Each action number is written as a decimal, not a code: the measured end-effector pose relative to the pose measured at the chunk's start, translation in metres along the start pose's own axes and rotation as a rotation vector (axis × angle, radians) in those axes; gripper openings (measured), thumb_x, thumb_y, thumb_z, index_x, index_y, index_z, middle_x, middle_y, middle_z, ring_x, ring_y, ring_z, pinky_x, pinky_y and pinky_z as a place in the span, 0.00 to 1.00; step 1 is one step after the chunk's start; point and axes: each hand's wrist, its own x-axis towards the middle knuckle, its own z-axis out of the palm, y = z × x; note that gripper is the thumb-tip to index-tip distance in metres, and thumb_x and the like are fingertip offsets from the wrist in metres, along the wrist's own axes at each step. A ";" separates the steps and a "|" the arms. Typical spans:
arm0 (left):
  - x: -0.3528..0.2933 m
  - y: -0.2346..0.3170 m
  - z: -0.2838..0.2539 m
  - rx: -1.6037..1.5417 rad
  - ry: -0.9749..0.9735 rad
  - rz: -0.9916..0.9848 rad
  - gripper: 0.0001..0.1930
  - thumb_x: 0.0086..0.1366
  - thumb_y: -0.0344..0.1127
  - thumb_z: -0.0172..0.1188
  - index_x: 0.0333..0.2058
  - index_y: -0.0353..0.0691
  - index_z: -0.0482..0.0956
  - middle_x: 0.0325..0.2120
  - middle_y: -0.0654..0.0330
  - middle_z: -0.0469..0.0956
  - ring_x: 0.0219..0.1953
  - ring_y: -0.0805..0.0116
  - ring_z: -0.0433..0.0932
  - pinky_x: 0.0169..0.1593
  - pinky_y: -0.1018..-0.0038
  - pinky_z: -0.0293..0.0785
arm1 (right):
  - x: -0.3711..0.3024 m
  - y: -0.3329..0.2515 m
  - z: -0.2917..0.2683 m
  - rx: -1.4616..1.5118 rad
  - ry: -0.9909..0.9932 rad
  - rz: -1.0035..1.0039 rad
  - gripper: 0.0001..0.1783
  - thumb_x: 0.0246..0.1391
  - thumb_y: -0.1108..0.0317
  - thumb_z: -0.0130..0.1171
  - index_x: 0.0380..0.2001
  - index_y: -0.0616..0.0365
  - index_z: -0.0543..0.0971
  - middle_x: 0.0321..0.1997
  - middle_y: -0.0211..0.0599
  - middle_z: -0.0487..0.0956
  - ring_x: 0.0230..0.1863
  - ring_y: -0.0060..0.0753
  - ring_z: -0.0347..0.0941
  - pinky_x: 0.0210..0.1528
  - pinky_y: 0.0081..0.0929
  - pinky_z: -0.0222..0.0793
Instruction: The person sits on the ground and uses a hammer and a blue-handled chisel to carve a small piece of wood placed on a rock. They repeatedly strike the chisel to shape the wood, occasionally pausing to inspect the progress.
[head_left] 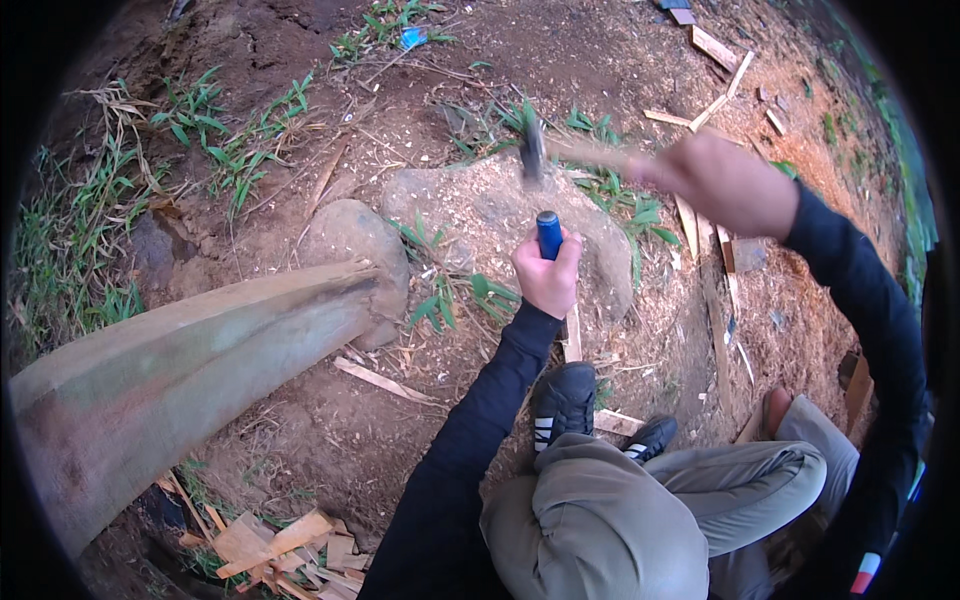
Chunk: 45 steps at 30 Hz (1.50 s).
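Observation:
My left hand (pixel 547 277) is closed around the upright blue handle of a chisel (pixel 549 236). A dull metal cap tops the handle, and the blade end is hidden below my fist. My right hand (pixel 722 182) grips the wooden shaft of a hammer (pixel 533 152), held out to the left. Its dark metal head, smeared by motion, hangs just above the chisel's cap with a small gap between them. Beneath both tools lies a broad flat stone (pixel 600 245) strewn with wood chips. A narrow wooden strip (pixel 573 335) shows just below my left wrist.
A thick squared timber (pixel 200 365) slants in from the left, its end resting on a rounded rock (pixel 352 235). Offcuts (pixel 290 545) lie heaped at lower left. Wood strips (pixel 712 110) and sawdust cover the right. Another person's leg (pixel 822 440) is beside my bent knees.

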 end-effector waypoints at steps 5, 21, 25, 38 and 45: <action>0.001 -0.007 0.008 0.026 -0.003 0.012 0.06 0.61 0.26 0.59 0.30 0.37 0.69 0.14 0.69 0.66 0.11 0.82 0.62 0.14 0.80 0.56 | -0.013 0.022 0.008 -0.180 0.167 -0.257 0.18 0.67 0.55 0.48 0.45 0.57 0.79 0.18 0.45 0.70 0.18 0.40 0.68 0.25 0.37 0.69; -0.003 -0.007 -0.001 0.024 -0.003 0.010 0.06 0.58 0.29 0.61 0.27 0.36 0.72 0.16 0.68 0.70 0.17 0.81 0.66 0.20 0.79 0.62 | -0.016 -0.009 -0.007 -0.009 0.151 0.152 0.11 0.66 0.63 0.48 0.46 0.55 0.74 0.19 0.42 0.68 0.19 0.37 0.68 0.24 0.35 0.67; 0.001 -0.011 0.005 0.061 -0.035 0.053 0.06 0.61 0.27 0.59 0.29 0.37 0.70 0.14 0.69 0.66 0.12 0.83 0.62 0.15 0.81 0.58 | -0.012 0.003 -0.014 0.075 0.462 0.031 0.29 0.67 0.48 0.48 0.21 0.63 0.75 0.11 0.32 0.58 0.13 0.25 0.58 0.20 0.31 0.60; -0.002 -0.001 0.004 0.076 0.005 -0.005 0.08 0.57 0.30 0.63 0.24 0.35 0.73 0.16 0.67 0.71 0.19 0.80 0.67 0.24 0.76 0.64 | -0.004 -0.012 -0.021 -0.072 -0.030 0.010 0.20 0.70 0.59 0.44 0.33 0.63 0.79 0.14 0.45 0.68 0.16 0.43 0.68 0.25 0.39 0.68; 0.000 0.002 0.005 0.021 0.000 -0.008 0.08 0.57 0.31 0.62 0.25 0.34 0.73 0.17 0.67 0.71 0.19 0.80 0.67 0.24 0.76 0.64 | -0.025 -0.002 0.021 0.008 -0.155 0.040 0.28 0.66 0.47 0.49 0.31 0.66 0.79 0.12 0.39 0.67 0.12 0.34 0.63 0.23 0.41 0.67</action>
